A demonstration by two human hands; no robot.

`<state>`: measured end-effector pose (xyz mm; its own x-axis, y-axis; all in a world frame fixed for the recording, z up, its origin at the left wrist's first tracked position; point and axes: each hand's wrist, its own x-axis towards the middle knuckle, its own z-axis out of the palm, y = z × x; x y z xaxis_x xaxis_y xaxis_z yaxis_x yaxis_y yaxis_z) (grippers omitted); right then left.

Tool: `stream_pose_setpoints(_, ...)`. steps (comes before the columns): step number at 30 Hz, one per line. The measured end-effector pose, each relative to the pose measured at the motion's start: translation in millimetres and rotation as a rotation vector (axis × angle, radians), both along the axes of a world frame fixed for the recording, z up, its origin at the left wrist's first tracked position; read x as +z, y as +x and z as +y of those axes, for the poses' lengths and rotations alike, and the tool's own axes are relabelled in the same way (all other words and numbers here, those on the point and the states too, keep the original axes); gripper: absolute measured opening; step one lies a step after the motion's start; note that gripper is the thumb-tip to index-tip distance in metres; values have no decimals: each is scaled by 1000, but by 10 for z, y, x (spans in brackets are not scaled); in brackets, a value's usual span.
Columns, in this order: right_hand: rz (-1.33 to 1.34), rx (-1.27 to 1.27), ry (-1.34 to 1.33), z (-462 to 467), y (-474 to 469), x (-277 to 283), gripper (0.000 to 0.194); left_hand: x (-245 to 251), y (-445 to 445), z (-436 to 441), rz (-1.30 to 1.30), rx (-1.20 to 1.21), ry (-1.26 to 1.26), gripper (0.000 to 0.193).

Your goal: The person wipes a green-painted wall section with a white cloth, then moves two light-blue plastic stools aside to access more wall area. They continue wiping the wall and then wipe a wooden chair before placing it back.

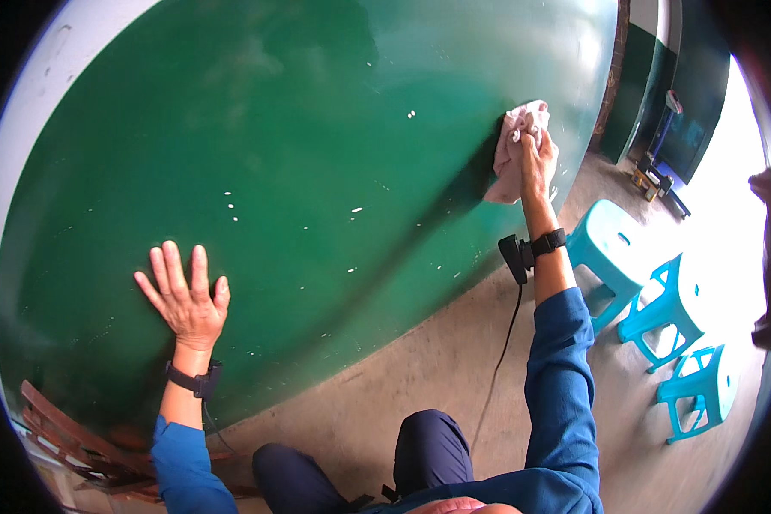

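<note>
A glossy green painted wall (283, 154) with small white chips and specks fills most of the view. My right hand (538, 164) grips a bunched pale pink cloth (513, 154) against the wall, near its right edge. Part of the cloth hangs below the fingers. Lower on the left, my left hand (189, 299) lies palm down on the green surface with its fingers spread and nothing held. Each wrist wears a black strap; the right strap (548, 242) carries a small black device (516, 258) with a cable.
Several turquoise plastic stools (617, 241) stand on the concrete floor (385, 392) to the right. Brown wooden furniture (77, 437) is at the lower left. Beyond the stools, a blue-poled device (662, 138) stands by a bright opening. The cable (502, 360) runs down beside my right arm.
</note>
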<state>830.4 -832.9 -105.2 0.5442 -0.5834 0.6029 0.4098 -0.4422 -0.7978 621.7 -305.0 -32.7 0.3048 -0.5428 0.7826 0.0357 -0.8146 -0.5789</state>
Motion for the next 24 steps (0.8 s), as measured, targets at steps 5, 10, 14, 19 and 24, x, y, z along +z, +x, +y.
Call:
stream_pose_setpoints(5, -255, -86, -161, 879, -410, 920, 43, -25, -18, 29, 38, 7, -5, 53)
stream_pose_setpoints(10, -451, -59, -473, 2014, -1077, 1420, 53, -37, -9, 48, 29, -10, -26, 52)
stream_pose_setpoints(14, -577, 148, -825, 2215, -1325, 1405, 66, -42, -15, 49, 36, -9, -29, 52)
stream_pose_setpoints(19, -445, -185, -518, 1561, -814, 1586, 56, -53, -22, 52, 42, -20, -45, 51)
stream_pose_setpoints(24, -91, -161, -32, 1109, -533, 2033, 46, -68, -24, 58, 60, -31, -61, 53)
